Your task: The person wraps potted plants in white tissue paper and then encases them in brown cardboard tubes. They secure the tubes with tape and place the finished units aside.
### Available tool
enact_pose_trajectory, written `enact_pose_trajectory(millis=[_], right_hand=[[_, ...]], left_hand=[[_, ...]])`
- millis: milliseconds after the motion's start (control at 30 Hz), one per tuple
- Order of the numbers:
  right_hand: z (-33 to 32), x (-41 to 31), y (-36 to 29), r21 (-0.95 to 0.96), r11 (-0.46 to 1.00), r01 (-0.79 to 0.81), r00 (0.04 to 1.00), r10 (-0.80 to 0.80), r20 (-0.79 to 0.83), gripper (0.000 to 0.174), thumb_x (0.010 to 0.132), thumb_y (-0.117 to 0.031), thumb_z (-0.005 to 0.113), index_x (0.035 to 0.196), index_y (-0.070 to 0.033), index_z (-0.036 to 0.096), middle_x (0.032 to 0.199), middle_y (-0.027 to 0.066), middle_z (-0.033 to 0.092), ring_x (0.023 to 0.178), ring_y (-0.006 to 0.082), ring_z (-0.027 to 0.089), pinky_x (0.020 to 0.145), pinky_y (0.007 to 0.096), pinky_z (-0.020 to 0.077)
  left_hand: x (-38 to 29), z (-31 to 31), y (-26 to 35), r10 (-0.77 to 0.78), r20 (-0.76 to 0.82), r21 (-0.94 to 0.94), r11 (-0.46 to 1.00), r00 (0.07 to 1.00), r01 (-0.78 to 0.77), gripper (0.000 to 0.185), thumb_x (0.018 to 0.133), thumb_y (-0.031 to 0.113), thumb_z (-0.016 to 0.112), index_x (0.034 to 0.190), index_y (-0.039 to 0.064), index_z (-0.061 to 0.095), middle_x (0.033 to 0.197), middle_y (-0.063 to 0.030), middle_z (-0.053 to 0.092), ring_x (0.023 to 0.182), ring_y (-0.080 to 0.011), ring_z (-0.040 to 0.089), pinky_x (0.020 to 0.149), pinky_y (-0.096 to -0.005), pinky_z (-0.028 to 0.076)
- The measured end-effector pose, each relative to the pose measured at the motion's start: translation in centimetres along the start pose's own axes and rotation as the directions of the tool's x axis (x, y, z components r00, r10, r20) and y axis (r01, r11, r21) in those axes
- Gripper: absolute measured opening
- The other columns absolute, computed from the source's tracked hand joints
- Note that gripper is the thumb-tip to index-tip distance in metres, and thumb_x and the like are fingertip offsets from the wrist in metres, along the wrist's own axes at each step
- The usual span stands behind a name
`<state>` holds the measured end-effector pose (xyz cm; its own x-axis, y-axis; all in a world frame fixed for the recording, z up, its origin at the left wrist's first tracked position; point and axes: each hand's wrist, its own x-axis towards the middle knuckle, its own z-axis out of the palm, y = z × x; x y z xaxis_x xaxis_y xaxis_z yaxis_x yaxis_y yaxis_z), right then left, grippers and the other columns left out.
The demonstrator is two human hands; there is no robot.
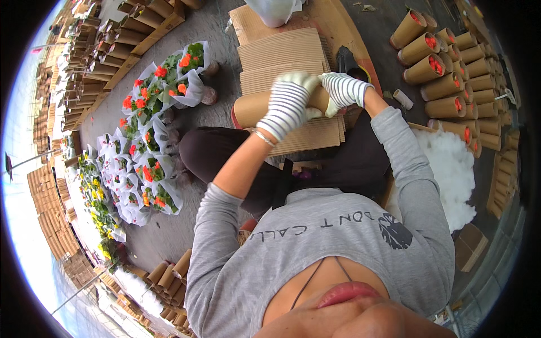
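Note:
A brown cardboard tube (252, 110) lies sideways across the stack before me, with something red at its left end. My left hand (291, 101), in a striped glove, is wrapped over the tube's middle and slightly blurred. At the right end, my right hand (344, 91), gloved the same way, grips the tube near its rim. The gloves partly hide that end. Corrugated cardboard sheets (281, 53) are piled under and beyond the tube. Just past my right hand, a black tape dispenser (348, 63) stands beside the sheets.
Potted flowers in white wrapping (152, 139) stand on the floor (156, 236) at left. Several filled cardboard tubes (439, 84) stand at right, near white fluffy stuffing (448, 169). A white-wrapped object (274, 10) sits at the far end of the work surface. A small roll core (403, 99) lies at right.

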<state>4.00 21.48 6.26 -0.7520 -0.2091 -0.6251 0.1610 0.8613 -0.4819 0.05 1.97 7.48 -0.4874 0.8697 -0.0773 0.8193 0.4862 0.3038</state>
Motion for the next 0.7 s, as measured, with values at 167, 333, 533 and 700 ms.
enact_pose_trajectory(millis=[167, 333, 533, 700], right_hand=[[0.1, 2.2, 4.4, 0.168, 0.936, 0.310, 0.950, -0.296, -0.104, 0.098, 0.069, -0.027, 0.090, 0.145, 0.009, 0.040, 0.111, 0.0221, 0.071, 0.106, 0.0283, 0.069, 0.088, 0.0367, 0.0567], [1.6, 6.1, 5.4, 0.423, 0.904, 0.065, 0.912, 0.118, -0.392, 0.068, 0.088, -0.037, 0.070, 0.130, 0.013, 0.054, 0.123, 0.0338, 0.063, 0.116, 0.0423, 0.062, 0.099, 0.0413, 0.0501], [4.0, 6.4, 5.7, 0.785, 0.540, 0.303, 0.844, 0.232, -0.484, 0.030, 0.087, -0.006, 0.073, 0.115, 0.005, 0.069, 0.107, 0.0170, 0.074, 0.095, 0.0191, 0.069, 0.087, 0.0293, 0.0543], [4.6, 3.4, 4.0, 0.648, 0.678, 0.346, 0.753, 0.212, -0.623, 0.014, 0.091, -0.006, 0.068, 0.101, -0.003, 0.077, 0.093, 0.0085, 0.077, 0.086, 0.0157, 0.070, 0.082, 0.0299, 0.0553]], left_hand=[[0.9, 2.3, 0.7, -0.095, 0.045, -0.096, 0.990, 0.994, 0.099, 0.075, 0.073, 0.043, 0.084, 0.133, 0.005, 0.058, 0.120, -0.0167, 0.067, 0.115, -0.0340, 0.062, 0.100, -0.0459, 0.047], [1.0, 2.3, 0.5, -0.067, 0.067, -0.101, 0.992, 0.995, 0.074, 0.071, 0.076, 0.040, 0.082, 0.132, 0.003, 0.059, 0.121, -0.0177, 0.066, 0.115, -0.0349, 0.062, 0.099, -0.0461, 0.047], [0.5, 2.3, 1.3, -0.094, 0.029, -0.124, 0.988, 0.995, 0.096, 0.072, 0.073, 0.038, 0.084, 0.131, 0.002, 0.060, 0.118, -0.0174, 0.067, 0.113, -0.0348, 0.063, 0.098, -0.0444, 0.048], [0.0, 3.0, 1.0, -0.108, -0.020, -0.176, 0.979, 0.994, 0.102, 0.071, 0.072, 0.037, 0.084, 0.129, 0.001, 0.061, 0.116, -0.0172, 0.068, 0.111, -0.0340, 0.063, 0.096, -0.0425, 0.050]])
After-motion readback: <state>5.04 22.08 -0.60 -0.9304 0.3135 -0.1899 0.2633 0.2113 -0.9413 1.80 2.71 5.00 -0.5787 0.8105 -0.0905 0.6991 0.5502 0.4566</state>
